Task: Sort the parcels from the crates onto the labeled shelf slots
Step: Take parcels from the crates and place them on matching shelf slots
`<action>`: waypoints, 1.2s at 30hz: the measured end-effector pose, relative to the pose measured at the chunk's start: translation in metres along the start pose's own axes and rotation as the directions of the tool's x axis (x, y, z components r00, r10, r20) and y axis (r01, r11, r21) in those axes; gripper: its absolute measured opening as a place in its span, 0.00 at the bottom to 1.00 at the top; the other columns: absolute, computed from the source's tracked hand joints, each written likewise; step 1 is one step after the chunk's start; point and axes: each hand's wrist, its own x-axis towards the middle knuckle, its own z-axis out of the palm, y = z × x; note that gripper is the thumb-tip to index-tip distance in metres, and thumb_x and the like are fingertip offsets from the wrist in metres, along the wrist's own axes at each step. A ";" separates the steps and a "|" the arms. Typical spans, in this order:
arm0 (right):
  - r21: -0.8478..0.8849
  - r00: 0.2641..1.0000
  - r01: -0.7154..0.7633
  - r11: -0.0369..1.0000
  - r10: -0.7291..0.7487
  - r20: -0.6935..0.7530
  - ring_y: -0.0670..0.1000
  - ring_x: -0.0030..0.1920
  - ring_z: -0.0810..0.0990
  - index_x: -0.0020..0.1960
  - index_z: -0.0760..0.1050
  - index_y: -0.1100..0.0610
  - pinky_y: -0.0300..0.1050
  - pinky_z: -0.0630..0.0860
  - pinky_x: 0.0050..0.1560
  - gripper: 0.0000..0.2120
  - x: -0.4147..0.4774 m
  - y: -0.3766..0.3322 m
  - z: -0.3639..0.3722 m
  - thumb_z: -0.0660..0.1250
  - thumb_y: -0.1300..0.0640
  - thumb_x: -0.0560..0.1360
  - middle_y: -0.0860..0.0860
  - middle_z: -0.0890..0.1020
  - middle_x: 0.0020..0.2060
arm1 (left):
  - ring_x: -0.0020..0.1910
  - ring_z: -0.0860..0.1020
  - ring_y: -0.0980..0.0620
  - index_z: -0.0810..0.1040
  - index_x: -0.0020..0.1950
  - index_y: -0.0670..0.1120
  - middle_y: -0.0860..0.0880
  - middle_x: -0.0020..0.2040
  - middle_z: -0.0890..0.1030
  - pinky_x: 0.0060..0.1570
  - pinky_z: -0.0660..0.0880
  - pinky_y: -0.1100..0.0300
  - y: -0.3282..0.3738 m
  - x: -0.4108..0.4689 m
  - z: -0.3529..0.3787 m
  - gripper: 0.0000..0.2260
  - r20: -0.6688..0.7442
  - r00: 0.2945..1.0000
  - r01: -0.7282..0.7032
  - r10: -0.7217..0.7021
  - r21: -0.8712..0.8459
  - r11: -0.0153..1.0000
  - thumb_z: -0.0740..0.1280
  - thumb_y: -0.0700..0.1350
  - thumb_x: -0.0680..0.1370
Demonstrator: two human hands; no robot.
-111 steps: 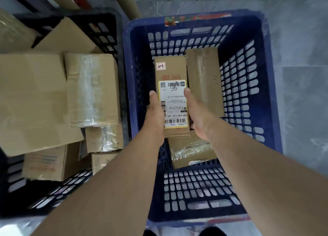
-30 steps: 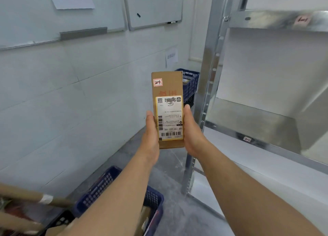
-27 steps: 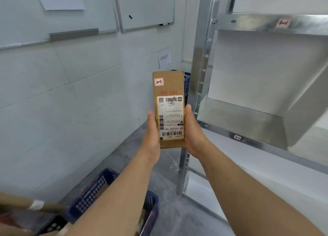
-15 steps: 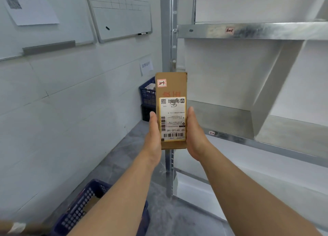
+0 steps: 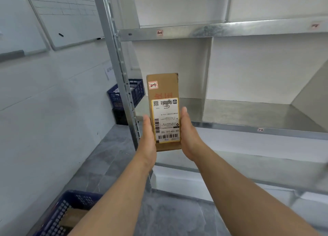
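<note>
Near me on the left, low down, is a blue plastic crate with holes (image 5: 71, 212), and something brown lies inside it.

My two bare arms reach forward. My left hand (image 5: 148, 138) and my right hand (image 5: 189, 134) hold a long brown cardboard box (image 5: 164, 152) between them, one hand on each long side. It stands upright in the air. My thumbs lie flat along its sides. My other fingers are behind the box, so I cannot see them.

The box has a big white paper label with a yellow edge (image 5: 166, 120) and a small pink sticker (image 5: 153, 85) near the top.

Just behind the box is a shiny grey metal shelf (image 5: 248, 111). Its front edge has a tiny label (image 5: 260, 129). The shelf above has a pink label (image 5: 160, 33).

Far off on the left, past the metal post (image 5: 120, 76), a second blue crate (image 5: 127, 94) sits on a black crate (image 5: 120, 117). A whiteboard (image 5: 67, 14) hangs on the wall.
</note>
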 end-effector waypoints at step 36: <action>0.000 0.989 0.073 0.997 -0.073 -0.125 0.47 0.55 0.82 0.59 0.78 0.41 0.48 0.74 0.60 0.29 -0.091 -0.010 -0.078 0.41 0.33 0.79 0.47 0.84 0.54 | 0.58 0.80 0.57 0.79 0.55 0.65 0.56 0.57 0.83 0.69 0.68 0.45 -0.008 -0.056 0.091 0.27 0.169 0.985 -0.012 0.018 -0.036 0.999 0.41 0.67 0.79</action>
